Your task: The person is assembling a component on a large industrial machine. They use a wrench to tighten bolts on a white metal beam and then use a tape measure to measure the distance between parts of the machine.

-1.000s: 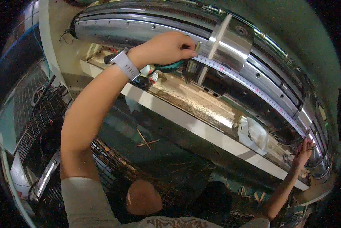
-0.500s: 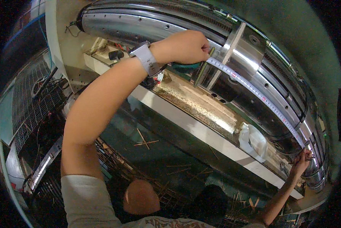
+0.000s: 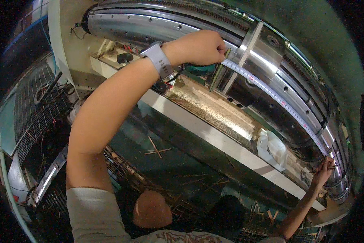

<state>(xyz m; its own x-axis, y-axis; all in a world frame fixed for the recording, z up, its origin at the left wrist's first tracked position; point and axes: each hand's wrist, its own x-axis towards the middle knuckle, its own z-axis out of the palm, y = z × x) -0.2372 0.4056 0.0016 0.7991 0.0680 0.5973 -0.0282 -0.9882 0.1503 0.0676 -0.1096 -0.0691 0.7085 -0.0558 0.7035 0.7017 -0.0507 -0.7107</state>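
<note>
A white measuring tape (image 3: 282,103) runs taut along a long shiny metal cylinder (image 3: 121,26), crossing a bright metal block (image 3: 263,52). At the tape's left end my left hand (image 3: 202,47) is closed on it, the fingers curled beside a thin greenish plate (image 3: 217,75) on the block's left side. My right hand (image 3: 323,168) pinches the far right end of the tape against the cylinder. What else that hand may hold is too small to make out. A grey-strapped watch (image 3: 159,60) sits on my left wrist.
Below the cylinder runs a pale metal trough (image 3: 214,109) with a stained bed and a white front ledge (image 3: 182,121). A crumpled translucent white plastic piece (image 3: 273,150) lies in it. Thin wooden sticks (image 3: 155,148) are scattered lower down. A beige end frame (image 3: 70,44) stands at left.
The whole view has shifted slightly. Both hands keep their hold at the two ends of the tape, and the tape still lies along the cylinder.
</note>
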